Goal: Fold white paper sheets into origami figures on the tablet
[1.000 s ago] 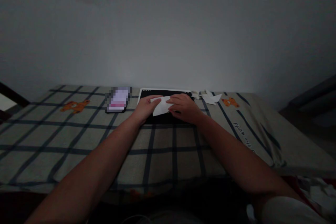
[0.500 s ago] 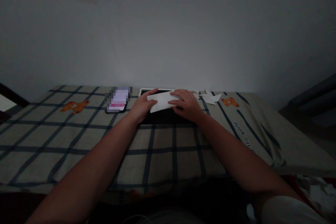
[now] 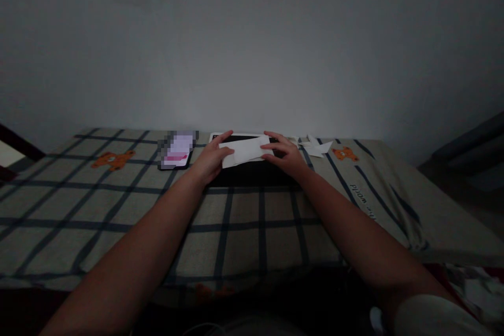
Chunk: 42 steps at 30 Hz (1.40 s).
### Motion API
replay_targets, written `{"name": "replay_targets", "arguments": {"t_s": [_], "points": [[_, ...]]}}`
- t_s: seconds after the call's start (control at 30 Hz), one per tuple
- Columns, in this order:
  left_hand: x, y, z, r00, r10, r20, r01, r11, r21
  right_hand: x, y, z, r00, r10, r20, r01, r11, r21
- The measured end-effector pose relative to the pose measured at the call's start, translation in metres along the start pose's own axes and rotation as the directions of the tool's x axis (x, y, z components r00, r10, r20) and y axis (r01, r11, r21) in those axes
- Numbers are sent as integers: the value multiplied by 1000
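Note:
A folded sheet of white paper (image 3: 248,150) is between my two hands, above a black board with a pale back edge (image 3: 252,176). My left hand (image 3: 210,163) grips its left end, thumb on top and the forefinger stretched out beyond the far edge. At the right end, my right hand (image 3: 289,156) has its thumb and a finger closed on the paper's edge, the forefinger raised over the far corner. The paper is slightly tilted, with a lower layer showing along its near edge. Parts of the fingers under the paper are hidden.
A phone with a lit, blurred screen (image 3: 177,151) lies left of the board. Folded white paper pieces (image 3: 316,147) lie to the right. A checked tablecloth (image 3: 244,241) covers the table, which meets a grey wall (image 3: 252,52). Crumpled white material (image 3: 478,289) is at lower right.
My right hand has slid a little to the right, its fingers now at the paper's right edge, and more of the paper shows. My left hand has barely moved.

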<state>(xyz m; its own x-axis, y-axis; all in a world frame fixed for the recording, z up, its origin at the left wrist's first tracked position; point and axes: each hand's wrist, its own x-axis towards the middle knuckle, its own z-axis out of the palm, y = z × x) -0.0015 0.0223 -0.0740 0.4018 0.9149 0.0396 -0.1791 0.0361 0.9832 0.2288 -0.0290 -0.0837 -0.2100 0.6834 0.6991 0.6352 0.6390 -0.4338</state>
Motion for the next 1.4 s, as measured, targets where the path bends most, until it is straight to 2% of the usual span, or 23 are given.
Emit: {"name": "replay_targets", "arguments": {"t_s": [0.17,0.33,0.43,0.57,0.7,0.83,1.1,1.4], "points": [[-3,3,1,999,-25,-20,25,1000,6,1,-9,-2,999,-11,-52,12,1000,26],[-1,4,0,998,-49,-26,48,997,-59,1,-12,-1,997,-23,-76,24,1000,7],[1,5,1,999,-23,-30,20,994,-112,1,-8,0,991,-18,-133,22,1000,22],[0,8,1,1000,22,19,-20,995,-101,2,-1,0,967,86,-241,-74,996,59],[-2,7,0,994,52,92,-50,998,-25,2,2,1,938,201,-283,-170,977,129],[-2,3,-2,992,99,80,-106,991,86,2,0,1,926,246,-287,-211,966,147],[-1,1,0,994,107,14,-108,967,230,1,0,1,898,337,-283,-322,942,98],[4,-3,-6,978,200,-58,-175,941,291,2,9,-6,966,221,-135,-191,960,205]]}}
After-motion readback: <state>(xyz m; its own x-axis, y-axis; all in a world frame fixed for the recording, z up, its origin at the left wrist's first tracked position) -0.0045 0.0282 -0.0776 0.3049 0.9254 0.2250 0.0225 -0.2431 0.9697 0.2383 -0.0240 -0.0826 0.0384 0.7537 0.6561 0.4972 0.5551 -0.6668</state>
